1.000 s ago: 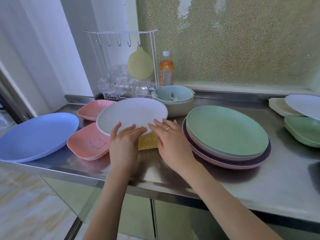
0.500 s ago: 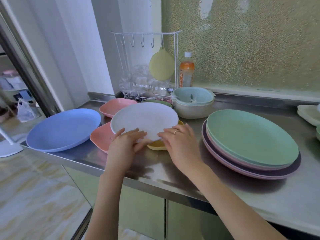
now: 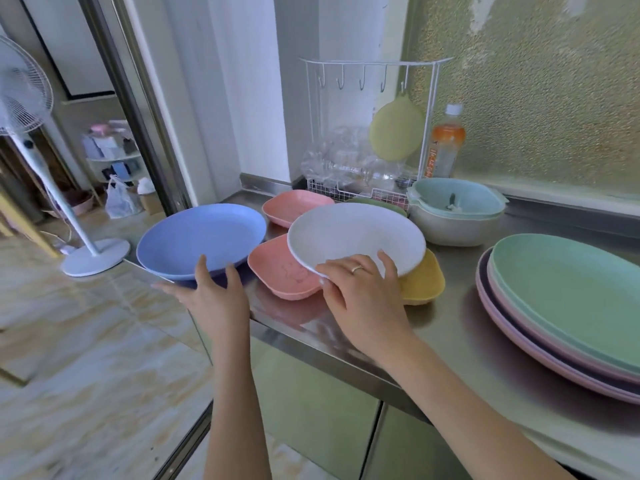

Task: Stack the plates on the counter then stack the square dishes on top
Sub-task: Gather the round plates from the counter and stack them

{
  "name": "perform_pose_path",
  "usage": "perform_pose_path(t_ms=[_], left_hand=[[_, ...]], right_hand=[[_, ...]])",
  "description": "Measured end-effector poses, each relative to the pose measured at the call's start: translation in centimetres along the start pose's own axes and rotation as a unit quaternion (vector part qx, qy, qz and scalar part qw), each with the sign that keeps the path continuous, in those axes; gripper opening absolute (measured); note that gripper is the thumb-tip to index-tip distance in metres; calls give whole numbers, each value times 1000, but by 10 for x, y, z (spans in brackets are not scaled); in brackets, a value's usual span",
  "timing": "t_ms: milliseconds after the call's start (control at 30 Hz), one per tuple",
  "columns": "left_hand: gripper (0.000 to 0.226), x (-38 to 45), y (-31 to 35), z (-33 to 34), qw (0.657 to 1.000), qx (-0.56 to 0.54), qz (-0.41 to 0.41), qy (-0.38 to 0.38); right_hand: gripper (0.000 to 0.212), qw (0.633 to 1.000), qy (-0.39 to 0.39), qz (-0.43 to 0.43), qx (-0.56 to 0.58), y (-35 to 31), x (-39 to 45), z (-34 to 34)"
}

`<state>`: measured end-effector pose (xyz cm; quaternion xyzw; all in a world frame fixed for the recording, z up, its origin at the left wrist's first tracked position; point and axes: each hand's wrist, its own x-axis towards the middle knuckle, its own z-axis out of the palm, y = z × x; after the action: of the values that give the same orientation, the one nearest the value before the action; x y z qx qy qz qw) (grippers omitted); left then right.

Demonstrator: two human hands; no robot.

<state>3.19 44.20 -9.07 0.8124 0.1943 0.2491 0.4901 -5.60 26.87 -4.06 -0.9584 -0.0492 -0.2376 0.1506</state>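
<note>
Right hand (image 3: 360, 296) grips near rim of white plate (image 3: 356, 237), held tilted above pink square dish (image 3: 280, 271) and yellow square dish (image 3: 424, 282). Left hand (image 3: 214, 296), fingers spread, touches near rim of blue plate (image 3: 201, 237) at counter's (image 3: 433, 341) left front corner. Plate stack (image 3: 568, 306) toward right edge.

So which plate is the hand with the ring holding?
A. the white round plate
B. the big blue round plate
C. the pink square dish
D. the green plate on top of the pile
A: the right hand, which wears the ring, grips the near rim of the white round plate, while the left hand is at the blue round plate.
</note>
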Motion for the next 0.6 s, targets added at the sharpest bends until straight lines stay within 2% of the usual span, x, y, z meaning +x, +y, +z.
perform_pose_path(t_ms=[100, 167, 233, 533, 600], left_hand=[[32, 3, -8, -3, 999, 14, 33, -7], [14, 5, -6, -6, 1000, 2, 28, 5], [7, 5, -2, -9, 999, -13, 28, 19], [15, -6, 24, -24, 987, -70, 45, 137], [14, -8, 32, -27, 982, -81, 87, 145]], right_hand=[[25, 1000, -9, 1, 1, 3, -2, 4], [25, 1000, -4, -3, 1, 3, -1, 5], [26, 1000, 1, -4, 3, 0, 0, 5], [39, 999, 15, -24, 19, -1, 3, 11], [38, 999, 16, -31, 40, 0, 4, 10]])
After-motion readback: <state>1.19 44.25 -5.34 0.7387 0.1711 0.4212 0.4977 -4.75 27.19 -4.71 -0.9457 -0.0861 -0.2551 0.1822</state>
